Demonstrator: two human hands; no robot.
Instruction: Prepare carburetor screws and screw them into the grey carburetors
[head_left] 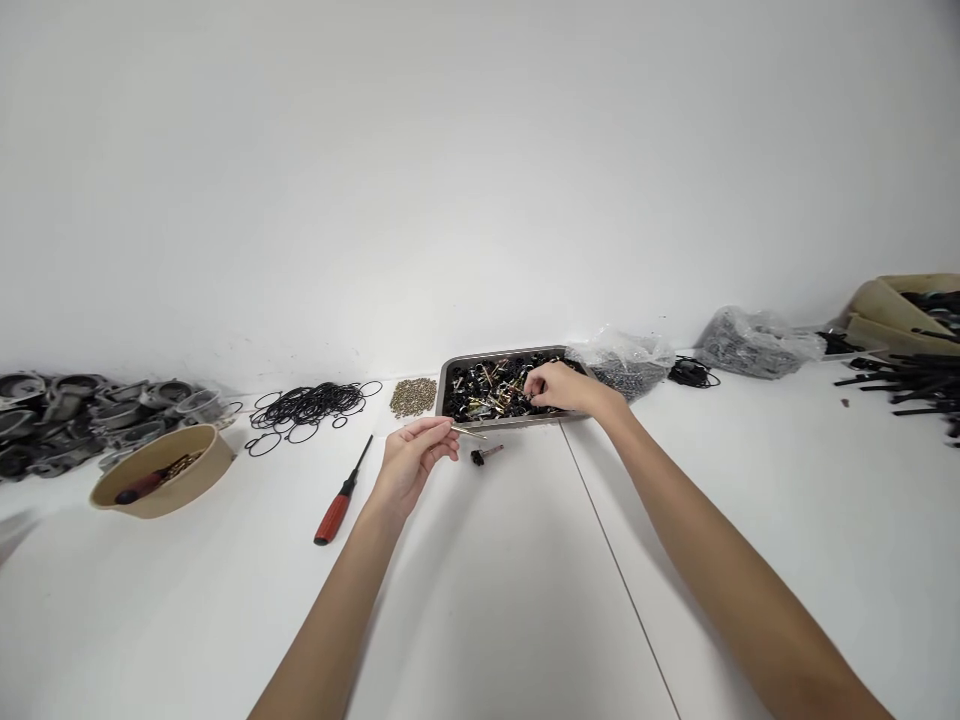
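Observation:
My left hand is closed in a pinch on a thin, brass-coloured metal rod, whose tip points right, just in front of the tray. A metal tray holds a heap of small black parts and gold-coloured metal pieces. My right hand reaches over the tray's right half, fingers pinched together at the heap; what lies between them is hidden. On the table between my hands lies a small part with a black head and a thin shaft.
Left of the tray are small brass pieces, black rubber rings, a red-handled screwdriver, a tan bowl and grey metal housings. On the right are plastic bags, black rods and a tan container.

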